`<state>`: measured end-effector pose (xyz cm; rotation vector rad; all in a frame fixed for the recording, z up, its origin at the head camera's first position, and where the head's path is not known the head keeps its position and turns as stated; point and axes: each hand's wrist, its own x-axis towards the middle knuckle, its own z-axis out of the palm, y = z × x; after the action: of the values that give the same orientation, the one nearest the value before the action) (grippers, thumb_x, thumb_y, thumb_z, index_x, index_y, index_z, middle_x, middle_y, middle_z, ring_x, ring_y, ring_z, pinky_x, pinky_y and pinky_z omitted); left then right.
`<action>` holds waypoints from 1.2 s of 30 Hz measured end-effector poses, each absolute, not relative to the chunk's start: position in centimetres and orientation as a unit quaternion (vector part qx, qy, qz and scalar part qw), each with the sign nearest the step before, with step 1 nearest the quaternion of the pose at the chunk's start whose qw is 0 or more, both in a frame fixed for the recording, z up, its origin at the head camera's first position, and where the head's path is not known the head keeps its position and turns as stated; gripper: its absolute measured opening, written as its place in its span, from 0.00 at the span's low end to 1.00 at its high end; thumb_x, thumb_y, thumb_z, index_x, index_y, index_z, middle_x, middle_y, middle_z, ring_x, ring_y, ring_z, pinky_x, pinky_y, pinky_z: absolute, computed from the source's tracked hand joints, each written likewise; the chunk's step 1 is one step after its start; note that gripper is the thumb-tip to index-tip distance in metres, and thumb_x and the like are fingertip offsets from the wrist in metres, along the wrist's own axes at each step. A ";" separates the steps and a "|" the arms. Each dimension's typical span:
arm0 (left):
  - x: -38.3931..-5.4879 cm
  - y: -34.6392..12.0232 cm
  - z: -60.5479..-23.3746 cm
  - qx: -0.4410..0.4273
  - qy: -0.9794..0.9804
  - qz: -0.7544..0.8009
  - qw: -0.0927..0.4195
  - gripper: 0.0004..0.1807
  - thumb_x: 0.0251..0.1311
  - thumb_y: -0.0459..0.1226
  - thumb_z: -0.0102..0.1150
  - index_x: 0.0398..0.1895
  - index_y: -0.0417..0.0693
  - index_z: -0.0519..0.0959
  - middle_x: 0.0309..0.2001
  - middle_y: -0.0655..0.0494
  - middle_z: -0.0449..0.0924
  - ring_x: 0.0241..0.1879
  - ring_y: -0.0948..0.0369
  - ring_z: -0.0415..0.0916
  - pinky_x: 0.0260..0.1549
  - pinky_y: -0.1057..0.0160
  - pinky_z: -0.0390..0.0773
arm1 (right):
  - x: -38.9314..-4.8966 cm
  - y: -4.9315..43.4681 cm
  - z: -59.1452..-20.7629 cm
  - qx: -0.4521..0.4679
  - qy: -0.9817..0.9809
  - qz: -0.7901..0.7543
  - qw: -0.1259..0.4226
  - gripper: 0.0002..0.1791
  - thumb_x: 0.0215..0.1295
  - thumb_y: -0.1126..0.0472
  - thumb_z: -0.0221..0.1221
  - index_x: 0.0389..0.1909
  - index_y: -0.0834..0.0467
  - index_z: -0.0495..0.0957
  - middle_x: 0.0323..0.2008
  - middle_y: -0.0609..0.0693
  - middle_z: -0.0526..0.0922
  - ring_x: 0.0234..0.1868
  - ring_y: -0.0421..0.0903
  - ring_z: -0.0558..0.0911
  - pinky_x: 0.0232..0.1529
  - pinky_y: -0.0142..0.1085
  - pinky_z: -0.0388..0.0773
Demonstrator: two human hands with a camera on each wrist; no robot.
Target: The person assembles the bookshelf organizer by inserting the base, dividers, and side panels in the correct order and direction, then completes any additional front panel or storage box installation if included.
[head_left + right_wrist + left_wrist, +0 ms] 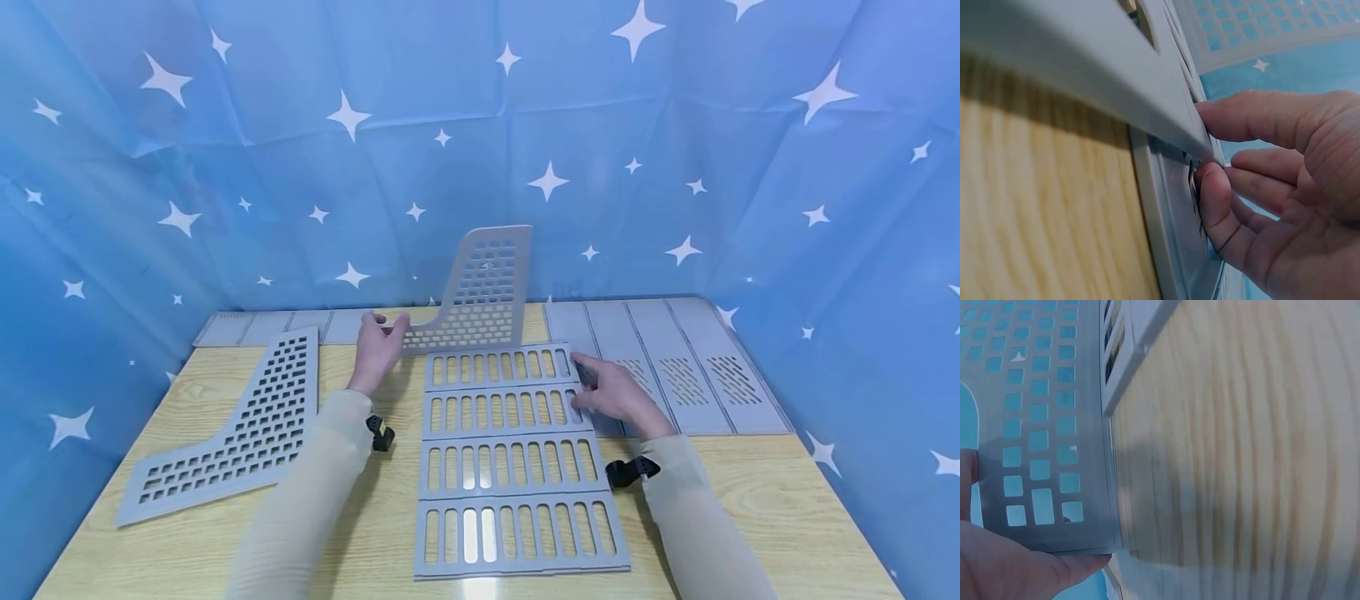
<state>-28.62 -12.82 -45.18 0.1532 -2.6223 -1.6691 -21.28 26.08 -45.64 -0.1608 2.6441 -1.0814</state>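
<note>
An L-shaped grey plastic side panel (487,292) with rectangular holes stands upright at the back of the table. My left hand (378,350) grips the low end of it; in the left wrist view the thumb (1079,569) lies along that end's edge. In front of the upright panel spreads a slotted grey panel (517,437) made of several joined rows. At its far right edge, my right hand (618,396) pinches the rim between thumb and fingers, as the right wrist view shows close up (1272,169). The slotted panel's far edge lies against or near the upright panel's foot; contact cannot be told.
A second L-shaped perforated panel (262,417) lies flat at the left. Flat grey panels with slanted slots (682,375) lie at the right, partly under the right hand. More grey panels (262,327) line the back left. A blue star-patterned curtain (420,150) surrounds the wooden table (780,508).
</note>
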 end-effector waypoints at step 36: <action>-28.8 -4.6 -44.7 0.039 -0.865 -0.500 0.004 0.38 0.77 0.59 0.44 0.72 0.36 0.58 0.63 0.33 0.67 0.62 0.41 0.70 0.61 0.42 0.72 | -21.2 26.5 -45.9 -0.070 0.902 -0.401 0.140 0.44 0.67 0.64 0.65 0.81 0.57 0.57 0.17 0.48 0.69 0.19 0.44 0.63 0.22 0.37 0.62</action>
<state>-28.81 -4.58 -44.65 0.1228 -2.7100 -1.5678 -21.17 26.50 -45.94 -0.2014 2.6068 -1.1588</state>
